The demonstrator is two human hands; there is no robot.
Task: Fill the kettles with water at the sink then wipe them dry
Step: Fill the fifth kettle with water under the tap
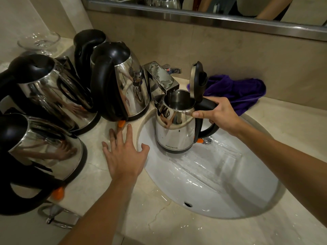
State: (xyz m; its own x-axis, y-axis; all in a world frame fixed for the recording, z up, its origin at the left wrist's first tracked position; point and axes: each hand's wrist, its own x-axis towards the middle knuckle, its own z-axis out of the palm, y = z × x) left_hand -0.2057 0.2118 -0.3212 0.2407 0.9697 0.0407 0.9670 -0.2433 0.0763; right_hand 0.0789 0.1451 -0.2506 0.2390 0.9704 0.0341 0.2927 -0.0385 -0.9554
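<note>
Your right hand [216, 114] grips the open steel kettle [175, 128] by its black handle [208, 105]; keep hold there, since wet steel slips and water adds weight. Your left hand [124, 154] rests flat and spread on the counter [99, 174].

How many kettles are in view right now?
5. One open-lidded kettle held in the sink under the tap; four on the counter to the left: front, middle, beside the tap, and a partly hidden one behind.

Kettles [174, 131]: mirror-polished steel bodies, matt black plastic handles and lids. Tap [160, 76]: glossy chromed metal. Sink [221, 174]: smooth, wet white ceramic. Worktop [141, 218]: veined, polished beige stone. Cloth [237, 92]: soft purple fabric.
</note>
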